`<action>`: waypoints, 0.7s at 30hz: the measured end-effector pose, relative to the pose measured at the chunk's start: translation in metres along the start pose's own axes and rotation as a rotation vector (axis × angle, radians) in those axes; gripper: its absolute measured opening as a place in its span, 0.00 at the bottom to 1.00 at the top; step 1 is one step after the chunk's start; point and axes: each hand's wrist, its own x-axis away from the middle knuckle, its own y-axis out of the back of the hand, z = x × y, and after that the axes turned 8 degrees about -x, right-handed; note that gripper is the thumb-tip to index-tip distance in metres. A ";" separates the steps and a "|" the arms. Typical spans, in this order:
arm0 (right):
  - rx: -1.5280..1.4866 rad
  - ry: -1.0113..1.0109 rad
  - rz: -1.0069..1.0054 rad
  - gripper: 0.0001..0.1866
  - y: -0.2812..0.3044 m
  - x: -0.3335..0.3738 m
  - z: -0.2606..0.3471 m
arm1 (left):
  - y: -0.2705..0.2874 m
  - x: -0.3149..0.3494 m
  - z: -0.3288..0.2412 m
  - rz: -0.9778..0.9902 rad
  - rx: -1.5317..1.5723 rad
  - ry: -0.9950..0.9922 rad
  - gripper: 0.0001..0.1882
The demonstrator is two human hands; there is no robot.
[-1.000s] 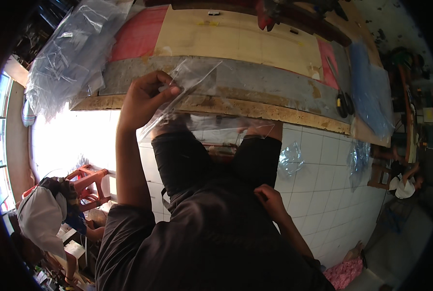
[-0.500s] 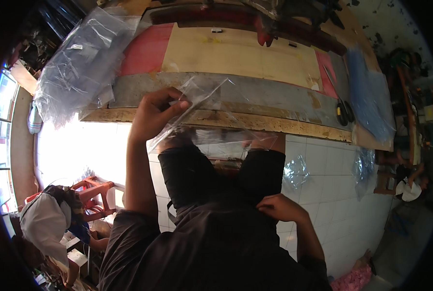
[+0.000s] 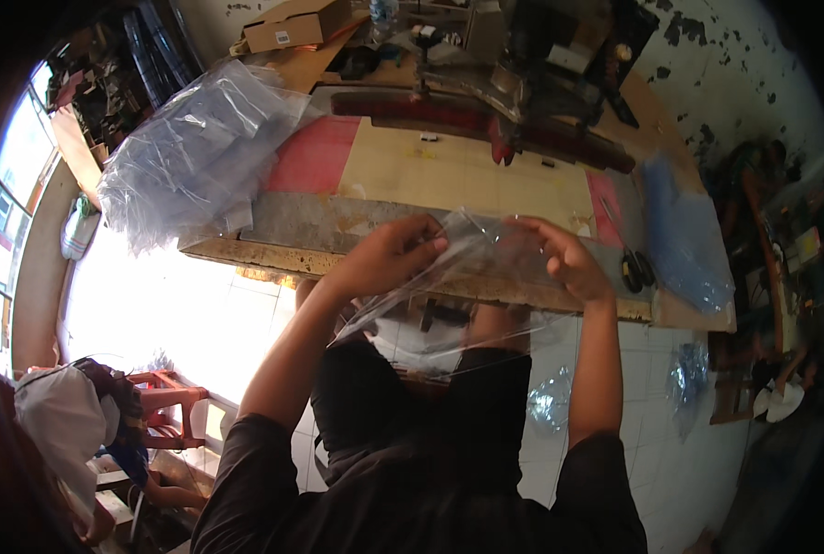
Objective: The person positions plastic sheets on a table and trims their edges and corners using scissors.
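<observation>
My left hand (image 3: pixel 395 257) pinches the upper left part of a clear plastic sheet (image 3: pixel 475 257) between thumb and fingers. The sheet hangs slanting over the front edge of the worktable, its lower part above my knees. On the sheet's other side is my right hand (image 3: pixel 571 261), raised with fingers stretched and parted. Its fingertips are at the sheet's upper right part; whether they touch it I cannot tell. Beyond the hands, a cream panel (image 3: pixel 467 175) with red ends lies under a long dark red bar (image 3: pixel 486 125) of a machine.
A large heap of clear plastic (image 3: pixel 204 152) covers the table's left side. Black-handled scissors (image 3: pixel 636 268) and bluish plastic sheets (image 3: pixel 684 240) lie at right. A cardboard box (image 3: pixel 296 26) stands at the back. Another person (image 3: pixel 70 425) sits at lower left beside a red stool (image 3: pixel 167 406).
My right hand has risen from my lap to the plastic sheet. My left hand has moved right with the sheet still pinched. The view has tilted up, showing more of the table's back.
</observation>
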 end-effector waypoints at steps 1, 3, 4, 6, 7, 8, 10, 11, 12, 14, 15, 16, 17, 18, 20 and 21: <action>-0.217 -0.140 0.047 0.44 0.000 0.002 -0.004 | -0.001 -0.007 0.007 0.084 0.048 0.013 0.13; -0.224 -0.169 -0.021 0.37 0.002 0.006 -0.014 | -0.002 -0.007 0.004 0.058 0.074 0.009 0.13; -0.128 -0.186 -0.040 0.32 0.000 0.009 -0.015 | -0.001 -0.003 -0.003 0.067 0.009 0.058 0.13; -0.026 -0.221 -0.106 0.19 -0.003 0.015 -0.017 | 0.003 -0.001 -0.014 0.075 -0.050 0.098 0.14; -0.023 -0.219 -0.100 0.19 -0.005 0.016 -0.018 | 0.007 0.001 -0.017 0.124 -0.058 0.111 0.13; 0.044 -0.211 -0.149 0.17 -0.006 0.017 -0.018 | 0.010 0.002 -0.018 0.175 -0.068 0.126 0.13; 0.107 -0.197 -0.195 0.14 -0.005 0.016 -0.016 | 0.009 0.000 0.007 0.181 -0.006 0.008 0.12; 0.012 -0.211 -0.228 0.12 -0.003 0.017 -0.016 | 0.010 -0.001 0.014 0.194 0.057 -0.108 0.12; -0.085 -0.225 -0.260 0.10 -0.001 0.019 -0.015 | 0.010 -0.002 0.018 0.194 0.052 -0.104 0.12; -0.114 -0.222 -0.278 0.09 0.002 0.022 -0.012 | 0.007 -0.003 0.016 0.175 0.150 -0.197 0.12; -0.136 -0.220 -0.296 0.08 0.003 0.023 -0.011 | 0.006 0.000 0.013 0.178 0.146 -0.189 0.12; -0.091 -0.189 -0.299 0.08 0.006 0.024 -0.012 | 0.005 0.002 0.002 0.196 0.135 -0.158 0.12; -0.096 -0.188 -0.300 0.08 0.008 0.027 -0.011 | 0.005 0.003 -0.003 0.214 0.125 -0.127 0.13; -0.101 -0.189 -0.320 0.08 0.009 0.032 -0.009 | 0.004 0.001 -0.001 0.217 0.122 -0.123 0.13; -0.107 -0.193 -0.344 0.09 0.008 0.040 -0.010 | 0.001 -0.002 0.005 0.187 -0.085 -0.265 0.13; -0.088 -0.149 -0.365 0.10 0.008 0.044 -0.012 | 0.001 -0.003 0.007 0.192 -0.084 -0.265 0.13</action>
